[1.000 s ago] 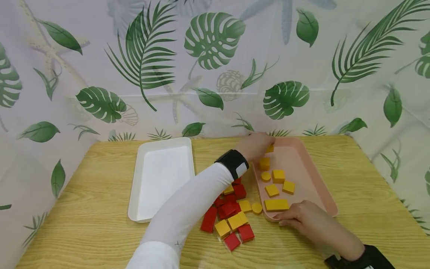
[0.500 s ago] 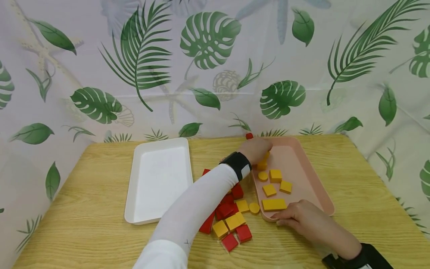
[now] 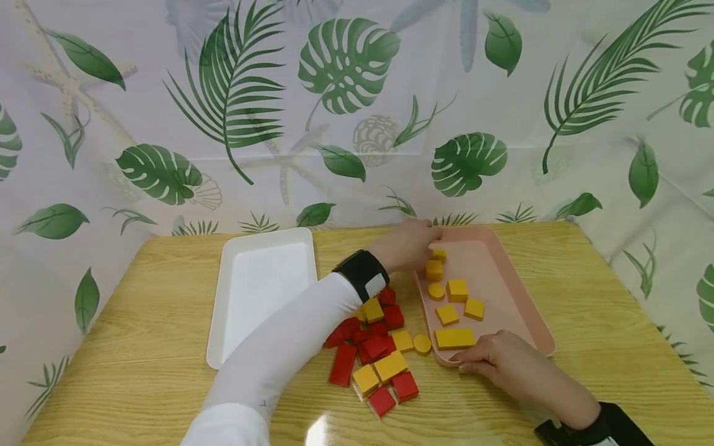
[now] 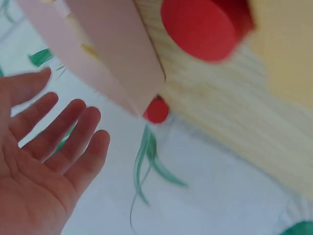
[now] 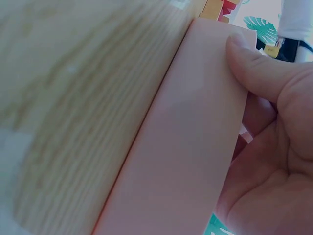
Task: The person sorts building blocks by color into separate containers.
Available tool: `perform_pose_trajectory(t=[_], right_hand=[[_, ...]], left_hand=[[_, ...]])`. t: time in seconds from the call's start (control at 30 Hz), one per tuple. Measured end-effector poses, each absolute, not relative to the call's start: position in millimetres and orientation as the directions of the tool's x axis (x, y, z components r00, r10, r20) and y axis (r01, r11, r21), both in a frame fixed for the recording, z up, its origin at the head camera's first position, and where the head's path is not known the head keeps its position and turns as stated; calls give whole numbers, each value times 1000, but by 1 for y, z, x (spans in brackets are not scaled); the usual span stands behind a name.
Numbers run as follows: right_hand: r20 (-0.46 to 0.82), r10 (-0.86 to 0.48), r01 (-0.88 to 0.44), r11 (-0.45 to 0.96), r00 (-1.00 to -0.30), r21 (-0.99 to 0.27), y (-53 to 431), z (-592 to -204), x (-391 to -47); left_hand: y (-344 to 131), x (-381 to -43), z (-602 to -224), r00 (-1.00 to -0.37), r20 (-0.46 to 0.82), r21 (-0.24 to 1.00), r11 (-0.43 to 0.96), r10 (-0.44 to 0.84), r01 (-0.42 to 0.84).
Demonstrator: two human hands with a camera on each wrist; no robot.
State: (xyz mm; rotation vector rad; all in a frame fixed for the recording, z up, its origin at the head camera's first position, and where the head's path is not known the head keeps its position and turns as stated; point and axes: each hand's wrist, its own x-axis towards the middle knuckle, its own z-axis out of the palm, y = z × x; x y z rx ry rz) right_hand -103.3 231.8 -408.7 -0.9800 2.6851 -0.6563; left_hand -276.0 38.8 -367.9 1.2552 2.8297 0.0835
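Observation:
My left hand (image 3: 409, 243) is over the far left corner of the pink tray (image 3: 499, 288). In the left wrist view its fingers are spread and lightly bent, with nothing between them. A red round block (image 4: 157, 110) lies by the tray's corner there. My right hand (image 3: 507, 359) pinches the near rim of the tray, its thumb on the outer wall and fingers inside. Several yellow blocks (image 3: 454, 339) lie along the tray's left side. Left of the tray is a loose pile of red blocks (image 3: 343, 364) and yellow blocks (image 3: 365, 379), partly hidden by my left forearm.
A white tray (image 3: 268, 291) stands on the left of the wooden table (image 3: 139, 347). A yellow round block (image 3: 422, 344) lies close to the pink tray's near left corner. Leaf-patterned cloth (image 3: 346, 161) hangs behind the table's far edge.
My left hand has drawn back a little to the left, uncovering more of the pile and the far yellow blocks. My right hand keeps its place on the tray rim.

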Motion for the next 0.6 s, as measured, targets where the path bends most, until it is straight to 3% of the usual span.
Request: perform_pose_trajectory(t=[0.27,0.6], right_hand=[[-33,-645,-565,690,-763,-452,232,-410,-104],[-22,-653,-573,680,-757,-457,231,-410,-103]], left_hand=[[-21,-248,-356,-612,-37,48,613,790,788],[-63,-214,-370,-676,-207,24,695,707,719]])
